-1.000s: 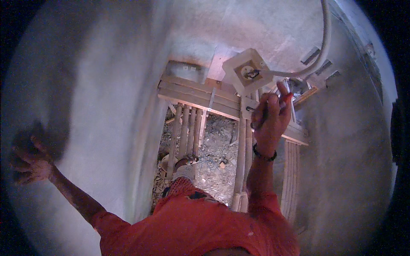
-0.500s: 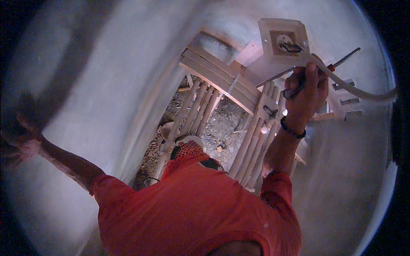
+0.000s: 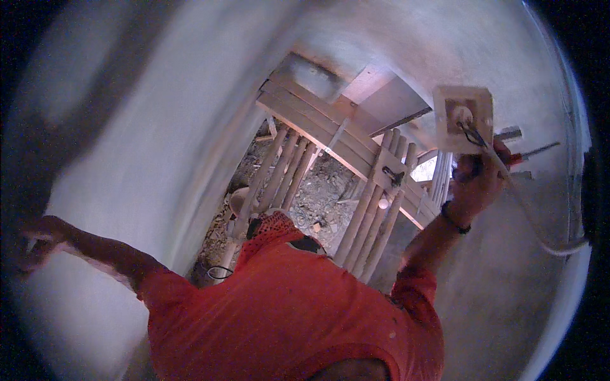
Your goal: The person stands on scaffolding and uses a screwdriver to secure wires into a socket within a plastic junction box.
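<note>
I see the right hand [image 3: 480, 182], upper right, with fingers curled round a red-handled metal screwdriver [image 3: 537, 150] pointing right, just below the square cream plate [image 3: 481, 114]; the left hand [image 3: 39, 244], far left, is too dark to tell.

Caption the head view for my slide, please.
Right hand grips a screwdriver-like tool near a square plate with wires; left hand by the wall.
</note>
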The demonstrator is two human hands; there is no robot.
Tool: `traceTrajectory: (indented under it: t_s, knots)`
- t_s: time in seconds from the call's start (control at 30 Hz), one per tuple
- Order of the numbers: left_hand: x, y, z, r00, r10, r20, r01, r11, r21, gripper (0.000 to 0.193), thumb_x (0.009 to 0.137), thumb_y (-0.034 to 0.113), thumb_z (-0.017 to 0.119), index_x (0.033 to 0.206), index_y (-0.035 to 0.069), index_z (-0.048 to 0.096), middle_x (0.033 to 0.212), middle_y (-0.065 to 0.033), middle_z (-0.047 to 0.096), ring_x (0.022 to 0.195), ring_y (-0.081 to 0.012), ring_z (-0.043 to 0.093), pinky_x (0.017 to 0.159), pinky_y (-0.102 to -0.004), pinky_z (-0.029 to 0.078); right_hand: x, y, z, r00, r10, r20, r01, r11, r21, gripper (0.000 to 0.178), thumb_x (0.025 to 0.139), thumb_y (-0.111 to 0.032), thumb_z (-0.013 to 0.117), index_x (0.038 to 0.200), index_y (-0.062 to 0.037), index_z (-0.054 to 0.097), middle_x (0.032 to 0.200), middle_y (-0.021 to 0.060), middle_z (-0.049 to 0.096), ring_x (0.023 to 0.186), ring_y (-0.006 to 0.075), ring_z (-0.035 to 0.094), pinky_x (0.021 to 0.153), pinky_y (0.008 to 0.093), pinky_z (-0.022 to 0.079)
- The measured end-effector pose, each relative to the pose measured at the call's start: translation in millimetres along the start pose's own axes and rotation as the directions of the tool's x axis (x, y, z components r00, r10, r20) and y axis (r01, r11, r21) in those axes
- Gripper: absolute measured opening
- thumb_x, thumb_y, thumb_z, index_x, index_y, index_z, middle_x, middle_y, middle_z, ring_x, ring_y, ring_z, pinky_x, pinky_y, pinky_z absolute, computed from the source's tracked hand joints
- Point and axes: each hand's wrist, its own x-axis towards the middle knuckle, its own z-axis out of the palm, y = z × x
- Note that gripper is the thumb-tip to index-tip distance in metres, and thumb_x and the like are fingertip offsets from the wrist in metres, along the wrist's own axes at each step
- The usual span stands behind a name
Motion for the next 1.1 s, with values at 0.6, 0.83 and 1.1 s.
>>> traceTrajectory:
  t_s: [0.6,0.83,1.1]
  knots:
    - [-22.6,201.1,145.5,0.928,-0.288,0.238,0.266,0.956,0.121,0.059,0.077,0.045,0.06,0.109,-0.003,0.044,0.112,-0.0157,0.042,0.111,-0.0332,0.03,0.093,-0.0521,0.02,-12.0,87.5,-110.8,0.807,0.296,-0.511,-0.22,0.954,0.205,0.03,0.078,-0.03,0.058,0.094,-0.007,0.048,0.077,0.0015,0.046,0.059,0.0102,0.043,0.043,0.0245,0.035]
    - [-1.1,226.0,127.2,0.935,-0.347,0.08,0.35,0.936,-0.036,0.058,0.077,0.043,0.062,0.107,-0.003,0.045,0.106,-0.0155,0.045,0.105,-0.0297,0.037,0.093,-0.0474,0.025,-31.3,129.2,-137.6,0.801,0.198,-0.565,-0.24,0.971,-0.001,0.034,0.079,-0.034,0.056,0.096,-0.0051,0.049,0.078,0.0032,0.048,0.062,0.0123,0.046,0.048,0.0264,0.039]
    - [-0.2,405.2,148.9,0.724,-0.561,0.401,0.646,0.345,-0.681,0.04,0.08,0.028,0.059,0.101,-0.006,0.05,0.1,-0.017,0.056,0.092,-0.0261,0.054,0.086,-0.0378,0.041,-36.1,150.7,-152.9,0.77,0.218,-0.6,-0.266,0.964,0.009,0.033,0.077,-0.031,0.059,0.095,-0.0045,0.049,0.077,0.004,0.049,0.063,0.0133,0.048,0.05,0.0264,0.041]
